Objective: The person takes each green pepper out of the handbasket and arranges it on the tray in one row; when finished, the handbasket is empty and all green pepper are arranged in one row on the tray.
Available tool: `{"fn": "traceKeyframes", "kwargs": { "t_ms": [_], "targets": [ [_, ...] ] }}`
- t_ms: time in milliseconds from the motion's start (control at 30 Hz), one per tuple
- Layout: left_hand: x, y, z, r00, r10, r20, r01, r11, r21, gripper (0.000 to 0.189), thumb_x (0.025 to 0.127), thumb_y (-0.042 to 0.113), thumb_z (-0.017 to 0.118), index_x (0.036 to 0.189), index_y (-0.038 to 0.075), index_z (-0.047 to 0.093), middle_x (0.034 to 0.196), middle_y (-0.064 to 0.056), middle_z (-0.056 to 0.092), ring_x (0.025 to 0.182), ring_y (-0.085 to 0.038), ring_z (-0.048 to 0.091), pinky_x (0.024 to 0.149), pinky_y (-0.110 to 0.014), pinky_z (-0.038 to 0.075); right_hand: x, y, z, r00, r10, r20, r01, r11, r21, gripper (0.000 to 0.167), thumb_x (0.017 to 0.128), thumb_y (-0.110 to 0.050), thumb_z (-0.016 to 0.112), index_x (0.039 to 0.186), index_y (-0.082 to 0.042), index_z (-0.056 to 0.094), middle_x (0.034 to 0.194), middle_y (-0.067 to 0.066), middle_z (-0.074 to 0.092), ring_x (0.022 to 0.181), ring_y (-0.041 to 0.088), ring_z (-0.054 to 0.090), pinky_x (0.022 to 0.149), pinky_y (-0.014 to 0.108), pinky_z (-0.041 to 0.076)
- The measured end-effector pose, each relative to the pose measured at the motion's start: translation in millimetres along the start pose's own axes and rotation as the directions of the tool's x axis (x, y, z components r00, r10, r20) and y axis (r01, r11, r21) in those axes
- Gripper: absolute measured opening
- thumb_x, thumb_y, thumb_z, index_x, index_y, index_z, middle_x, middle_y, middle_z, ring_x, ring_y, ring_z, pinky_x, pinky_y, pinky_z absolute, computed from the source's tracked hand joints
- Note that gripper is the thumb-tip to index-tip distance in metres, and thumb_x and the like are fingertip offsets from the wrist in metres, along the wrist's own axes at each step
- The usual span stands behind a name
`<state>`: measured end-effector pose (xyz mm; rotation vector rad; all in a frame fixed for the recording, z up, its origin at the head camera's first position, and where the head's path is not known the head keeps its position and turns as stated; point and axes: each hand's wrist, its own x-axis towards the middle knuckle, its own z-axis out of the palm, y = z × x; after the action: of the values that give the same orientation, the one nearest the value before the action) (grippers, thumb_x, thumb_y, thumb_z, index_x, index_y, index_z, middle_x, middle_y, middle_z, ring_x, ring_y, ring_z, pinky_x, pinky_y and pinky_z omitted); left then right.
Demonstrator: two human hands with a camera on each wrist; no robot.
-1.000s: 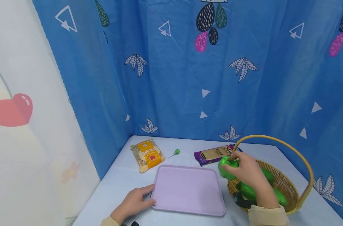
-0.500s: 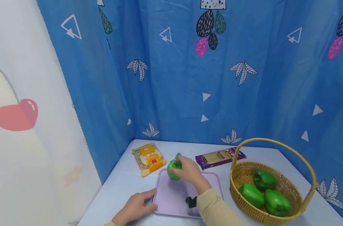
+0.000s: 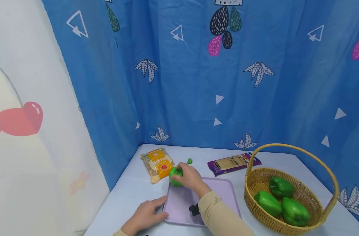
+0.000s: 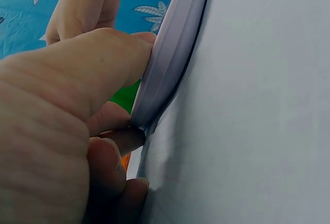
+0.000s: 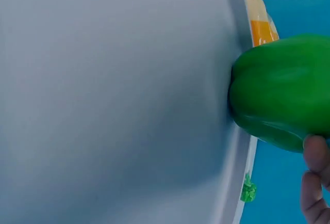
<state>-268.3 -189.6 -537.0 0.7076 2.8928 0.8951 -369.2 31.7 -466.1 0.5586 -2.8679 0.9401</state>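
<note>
My right hand (image 3: 189,178) grips a green bell pepper (image 3: 175,177) at the far left corner of the lilac tray (image 3: 223,193). In the right wrist view the bell pepper (image 5: 283,90) overlaps the tray's rim, and a few fingertips (image 5: 315,154) lie against its side. My left hand (image 3: 145,214) rests at the tray's left edge, thumb and fingers apart. The left wrist view shows its thumb (image 4: 116,53) touching the tray's rim (image 4: 167,53), with the other fingers bent below. Most of the right hand is outside its own wrist view.
A wicker basket (image 3: 250,205) with a tall handle stands at the right, with 3 green bell peppers (image 3: 294,211) inside. Behind the tray lie an orange-labelled food bag (image 3: 160,164), a green-wrapped lollipop (image 3: 189,161) and a purple packet (image 3: 232,163). Blue curtain (image 3: 191,82) hangs behind the table.
My right hand has carried the bell pepper from above the basket leftward to the tray's far left corner, lowering it in the last half second. My left hand stays at the tray's edge.
</note>
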Motion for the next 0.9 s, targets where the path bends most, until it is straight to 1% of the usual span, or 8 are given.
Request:
{"fn": "traceKeyframes", "kwargs": {
  "t_ms": [300, 500, 667, 733, 767, 800, 867, 900],
  "targets": [
    [-0.6, 1.7, -0.9, 1.000, -0.010, 0.017, 0.010, 1.000, -0.002, 0.077, 0.092, 0.062, 0.067, 0.149, 0.011, 0.055, 0.149, -0.001, 0.059, 0.134, -0.027, 0.060, 0.109, -0.050, 0.052, -0.5, 1, -3, 1.000, -0.015, -0.011, 0.015, 1.000, -0.011, 0.056, 0.085, -0.052, 0.081, 0.125, -0.016, 0.065, 0.118, 0.005, 0.072, 0.096, 0.017, 0.064, 0.095, 0.046, 0.059],
    [0.8, 2.1, -0.1, 1.000, 0.003, 0.014, -0.003, 1.000, -0.004, 0.076, 0.092, 0.060, 0.068, 0.149, 0.011, 0.055, 0.149, -0.002, 0.059, 0.134, -0.027, 0.060, 0.108, -0.050, 0.053, -1.6, 3, -6, 0.999, -0.030, -0.015, 0.029, 0.998, -0.055, 0.059, 0.085, -0.054, 0.080, 0.128, -0.017, 0.066, 0.120, 0.003, 0.072, 0.097, 0.016, 0.065, 0.094, 0.046, 0.059],
    [-1.8, 1.3, 2.7, 0.999, -0.022, 0.025, 0.023, 0.999, -0.026, 0.077, 0.091, 0.063, 0.067, 0.148, 0.013, 0.056, 0.148, -0.001, 0.060, 0.134, -0.028, 0.060, 0.107, -0.051, 0.053, -7.9, 2, -13, 1.000, -0.002, -0.020, 0.001, 0.998, -0.061, 0.070, 0.086, -0.060, 0.077, 0.138, -0.017, 0.061, 0.137, 0.008, 0.066, 0.122, 0.030, 0.064, 0.106, 0.057, 0.053],
    [-4.3, 1.7, 2.5, 0.999, -0.032, 0.024, 0.032, 0.999, -0.032, 0.077, 0.091, 0.063, 0.067, 0.148, 0.012, 0.057, 0.148, -0.001, 0.060, 0.134, -0.029, 0.060, 0.107, -0.052, 0.053, -13.5, 1, -20, 0.998, 0.006, -0.055, -0.008, 0.999, -0.047, 0.073, 0.088, -0.061, 0.074, 0.144, -0.018, 0.057, 0.144, 0.009, 0.062, 0.129, 0.034, 0.061, 0.108, 0.059, 0.051],
    [-5.3, 2.1, 2.0, 0.999, -0.033, 0.024, 0.033, 0.999, -0.033, 0.078, 0.091, 0.063, 0.068, 0.148, 0.012, 0.057, 0.148, -0.001, 0.060, 0.134, -0.029, 0.060, 0.107, -0.052, 0.053, -17.3, 1, -26, 0.996, 0.002, -0.092, -0.006, 0.999, -0.044, 0.072, 0.089, -0.060, 0.072, 0.146, -0.018, 0.055, 0.144, 0.009, 0.062, 0.128, 0.034, 0.061, 0.107, 0.058, 0.052],
    [-5.8, 2.8, 1.3, 0.999, -0.034, 0.023, 0.035, 0.999, -0.035, 0.078, 0.090, 0.063, 0.068, 0.147, 0.011, 0.057, 0.148, -0.002, 0.060, 0.134, -0.030, 0.060, 0.107, -0.053, 0.053, -22.0, 0, -34, 0.990, -0.012, -0.140, 0.009, 1.000, -0.020, 0.070, 0.091, -0.057, 0.072, 0.147, -0.018, 0.054, 0.142, 0.009, 0.063, 0.120, 0.033, 0.066, 0.100, 0.056, 0.057],
    [-5.3, 3.8, 0.1, 0.999, -0.035, 0.023, 0.036, 0.999, -0.024, 0.079, 0.090, 0.065, 0.067, 0.148, 0.011, 0.056, 0.148, -0.002, 0.060, 0.134, -0.030, 0.060, 0.107, -0.053, 0.053, -32.1, 1, -52, 0.959, -0.072, -0.275, 0.079, 0.997, 0.014, 0.057, 0.094, -0.046, 0.073, 0.141, -0.016, 0.059, 0.129, 0.006, 0.070, 0.097, 0.025, 0.072, 0.082, 0.044, 0.063],
    [-4.7, 4.4, -0.7, 0.999, -0.037, 0.025, 0.037, 0.999, -0.022, 0.079, 0.090, 0.065, 0.067, 0.148, 0.011, 0.056, 0.148, -0.002, 0.060, 0.134, -0.030, 0.060, 0.107, -0.053, 0.053, -37.5, 3, -63, 0.927, -0.126, -0.354, 0.141, 0.990, 0.017, 0.047, 0.095, -0.039, 0.073, 0.133, -0.014, 0.064, 0.118, 0.005, 0.074, 0.085, 0.019, 0.070, 0.073, 0.037, 0.063]
  ]
}}
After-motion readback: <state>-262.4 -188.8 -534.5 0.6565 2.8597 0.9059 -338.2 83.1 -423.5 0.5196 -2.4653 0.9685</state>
